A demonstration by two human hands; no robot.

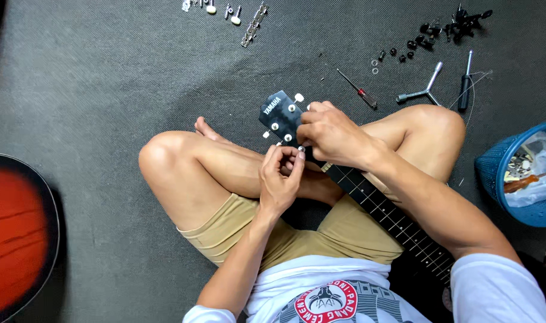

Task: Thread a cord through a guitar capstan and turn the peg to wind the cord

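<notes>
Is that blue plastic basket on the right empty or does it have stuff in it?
Not empty. The blue plastic basket holds a clear plastic bag, an orange-handled tool and small metal bits; what they are is unclear.

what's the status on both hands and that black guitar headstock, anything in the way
Left hand pinching at a tuning peg on the headstock's lower edge. Right hand gripping the black wooden guitar headstock. Nothing blocking; small red-handled screwdriver lies apart on the mat.

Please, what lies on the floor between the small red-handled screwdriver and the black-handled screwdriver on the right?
In the head view, a silver three-armed wrench lies on the grey mat, between the red-handled screwdriver and the black-handled screwdriver. It touches neither of them.
</notes>
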